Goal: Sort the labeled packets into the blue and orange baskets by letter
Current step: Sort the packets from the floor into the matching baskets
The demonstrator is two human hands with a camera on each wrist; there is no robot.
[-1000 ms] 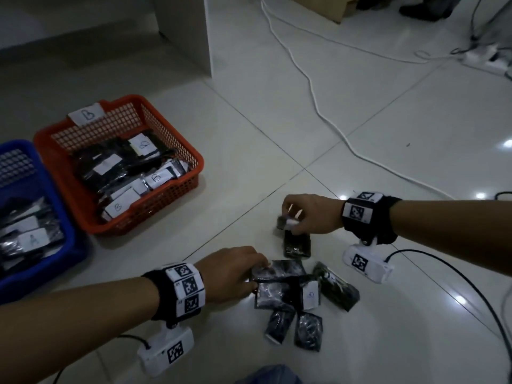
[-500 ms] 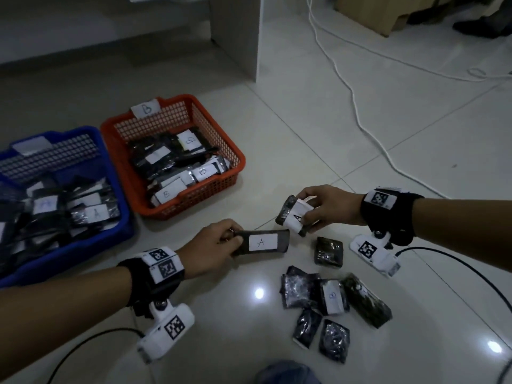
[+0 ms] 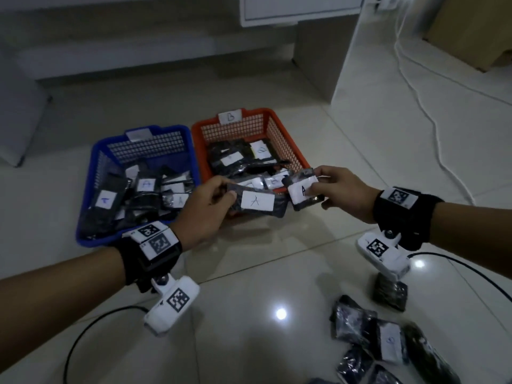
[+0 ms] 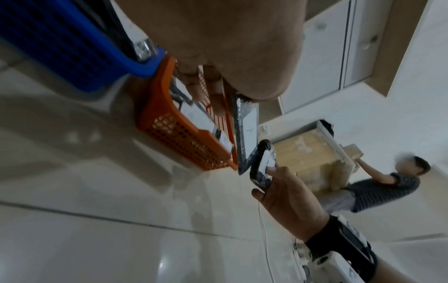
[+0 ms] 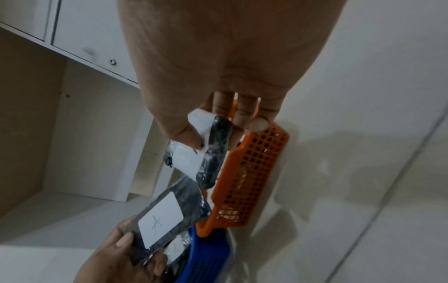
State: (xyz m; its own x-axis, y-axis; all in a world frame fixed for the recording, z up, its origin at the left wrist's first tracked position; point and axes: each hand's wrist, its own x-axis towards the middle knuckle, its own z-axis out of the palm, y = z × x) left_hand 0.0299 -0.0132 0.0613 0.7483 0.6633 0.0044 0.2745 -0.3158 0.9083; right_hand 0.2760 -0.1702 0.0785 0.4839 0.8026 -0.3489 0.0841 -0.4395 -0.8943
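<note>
My left hand [image 3: 210, 202] pinches a flat black packet [image 3: 260, 202] whose white label reads A, held over the front edge of the orange basket [image 3: 279, 128]. My right hand [image 3: 336, 189] grips a second black packet [image 3: 303, 189], also labeled A, just to the right of the first. The two packets nearly touch. The blue basket [image 3: 95, 173] sits left of the orange one and holds several A packets. The orange basket carries a B tag and several packets. In the left wrist view the left-hand packet [image 4: 246, 134] hangs edge-on beside the right-hand packet [image 4: 264, 162].
Several black packets [image 3: 368, 336] lie on the tiled floor at the lower right. A white cable [image 3: 426, 112] runs across the floor on the right. A white cabinet [image 3: 302, 6] stands behind the baskets. In the left wrist view another person [image 4: 380, 187] crouches by a cardboard box.
Both hands have lifted their packets off the floor pile and carried them up and leftward to the baskets. The head view has swung toward the baskets.
</note>
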